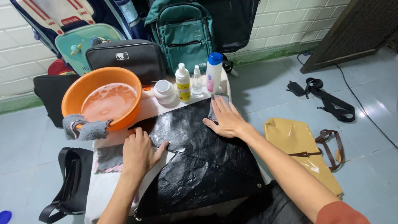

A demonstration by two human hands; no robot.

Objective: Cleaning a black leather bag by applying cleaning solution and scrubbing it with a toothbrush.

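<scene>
A glossy black leather bag (199, 166) lies flat on a small white table (103, 186). My left hand (139, 151) rests palm down on the bag's left edge, fingers together, holding it in place. My right hand (224, 118) presses a small grey cloth (215, 103) flat against the bag's far right corner. The cloth shows only around my fingers.
An orange basin (103, 97) of soapy water with a grey rag (85, 128) over its rim stands at the table's left. Behind the bag are a white jar (164, 91), two white bottles (183, 83) (214, 72) and a small clear bottle (197, 81). Another grey cloth (108, 158), a tan bag (298, 145), black strap (327, 99) and several bags surround.
</scene>
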